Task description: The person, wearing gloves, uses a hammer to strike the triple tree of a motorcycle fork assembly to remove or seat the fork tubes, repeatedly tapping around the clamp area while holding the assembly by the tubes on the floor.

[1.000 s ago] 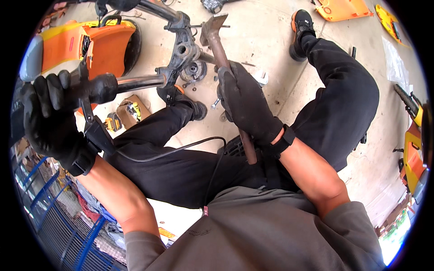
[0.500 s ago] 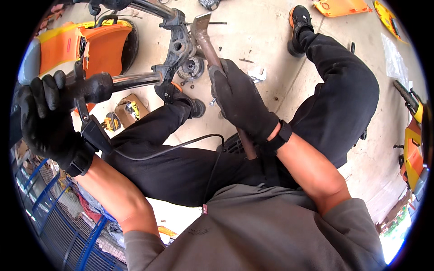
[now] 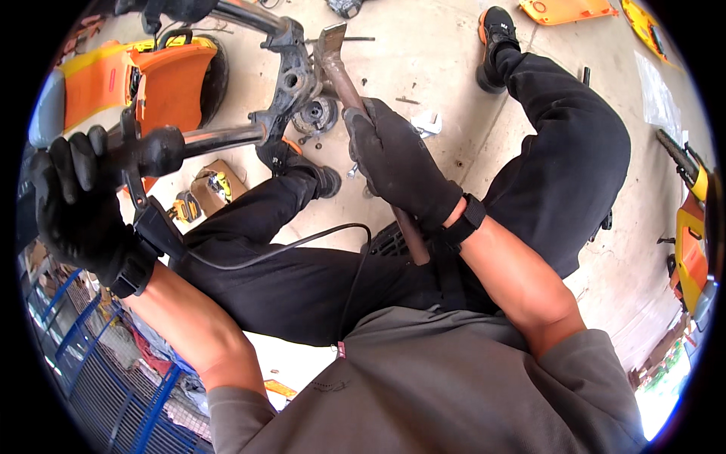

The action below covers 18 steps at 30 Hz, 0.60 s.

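My gloved right hand point(image 3: 399, 163) is wrapped round the handle of a hammer point(image 3: 344, 82). Its worn metal head points up and away from me, beside the dark clamp point(image 3: 292, 82) of a motorcycle front fork. In this view head and clamp overlap, and I cannot tell whether they touch. At the left, my gloved left hand point(image 3: 76, 200) grips the thick black lower leg point(image 3: 151, 151) of that fork. A shiny fork tube point(image 3: 223, 139) runs from this leg to the clamp. The second tube point(image 3: 253, 13) lies farther off, partly out of view.
A round metal part point(image 3: 314, 116) and small bolts lie beyond the clamp. An adjustable wrench point(image 3: 428, 124) is near my right hand. Orange body panels point(image 3: 170, 83) stand at far left, above an open cardboard box point(image 3: 219, 184). Blue metal racks point(image 3: 136, 386) line the lower left.
The whole view has shifted slightly. Both hands keep their grips, and the hammer and fork hold nearly the same positions relative to each other.
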### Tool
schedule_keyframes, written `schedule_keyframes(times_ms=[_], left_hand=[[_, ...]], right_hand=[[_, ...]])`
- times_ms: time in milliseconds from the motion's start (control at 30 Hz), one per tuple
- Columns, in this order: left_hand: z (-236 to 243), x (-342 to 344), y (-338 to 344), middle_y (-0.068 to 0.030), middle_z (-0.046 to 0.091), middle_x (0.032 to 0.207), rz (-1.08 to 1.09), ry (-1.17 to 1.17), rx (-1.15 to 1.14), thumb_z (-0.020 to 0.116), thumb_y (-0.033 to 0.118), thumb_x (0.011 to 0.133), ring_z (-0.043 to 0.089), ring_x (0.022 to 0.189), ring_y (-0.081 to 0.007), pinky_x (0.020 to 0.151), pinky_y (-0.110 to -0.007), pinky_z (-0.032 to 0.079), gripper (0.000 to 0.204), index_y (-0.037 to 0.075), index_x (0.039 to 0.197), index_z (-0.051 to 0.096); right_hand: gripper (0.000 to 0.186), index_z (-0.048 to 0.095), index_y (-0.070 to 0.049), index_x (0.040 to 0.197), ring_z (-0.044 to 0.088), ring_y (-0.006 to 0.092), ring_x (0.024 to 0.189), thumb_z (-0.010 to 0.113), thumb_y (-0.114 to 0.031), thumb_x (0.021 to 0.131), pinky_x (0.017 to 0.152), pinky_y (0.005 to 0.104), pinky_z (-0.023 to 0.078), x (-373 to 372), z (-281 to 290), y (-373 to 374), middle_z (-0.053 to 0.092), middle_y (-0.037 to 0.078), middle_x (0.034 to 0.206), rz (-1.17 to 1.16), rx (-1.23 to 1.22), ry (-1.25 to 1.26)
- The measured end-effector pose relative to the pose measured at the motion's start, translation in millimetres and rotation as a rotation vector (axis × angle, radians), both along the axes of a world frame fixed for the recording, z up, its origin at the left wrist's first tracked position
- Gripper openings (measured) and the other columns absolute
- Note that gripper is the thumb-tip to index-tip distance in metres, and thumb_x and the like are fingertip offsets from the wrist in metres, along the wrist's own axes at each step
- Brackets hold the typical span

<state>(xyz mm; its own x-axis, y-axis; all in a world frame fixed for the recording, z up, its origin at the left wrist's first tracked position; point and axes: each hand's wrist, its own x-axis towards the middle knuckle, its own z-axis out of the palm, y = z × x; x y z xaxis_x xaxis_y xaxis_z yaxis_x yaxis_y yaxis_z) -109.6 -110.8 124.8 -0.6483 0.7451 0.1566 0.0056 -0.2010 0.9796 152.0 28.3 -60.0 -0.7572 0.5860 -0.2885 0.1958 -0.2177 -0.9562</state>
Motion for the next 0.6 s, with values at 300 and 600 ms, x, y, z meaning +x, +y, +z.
schedule_keyframes(times_ms=[300,600], left_hand=[[4,-18,-9,0.0,0.033,0.072,-0.204,-0.005,-0.033,0.052,0.02,0.096,0.039,0.071,-0.0158,0.093,-0.041,0.039,0.025,0.012,0.074,0.041],[-1,1,0,0.0007,0.032,0.07,0.004,-0.017,0.012,0.051,0.019,0.096,0.037,0.067,-0.0154,0.089,-0.039,0.039,0.025,0.014,0.073,0.041]], right_hand=[[0.024,0.05,-0.006,0.096,0.042,0.0047,0.053,0.043,-0.027,0.104,0.045,0.0233,0.039,-2,-8,-4,0.046,-0.003,0.067,-0.013,-0.11,-0.021],[0.025,0.05,-0.004,0.102,0.042,0.0038,0.054,0.043,-0.028,0.104,0.046,0.0229,0.039,-2,6,-4,0.046,-0.003,0.068,-0.065,-0.12,0.031]])
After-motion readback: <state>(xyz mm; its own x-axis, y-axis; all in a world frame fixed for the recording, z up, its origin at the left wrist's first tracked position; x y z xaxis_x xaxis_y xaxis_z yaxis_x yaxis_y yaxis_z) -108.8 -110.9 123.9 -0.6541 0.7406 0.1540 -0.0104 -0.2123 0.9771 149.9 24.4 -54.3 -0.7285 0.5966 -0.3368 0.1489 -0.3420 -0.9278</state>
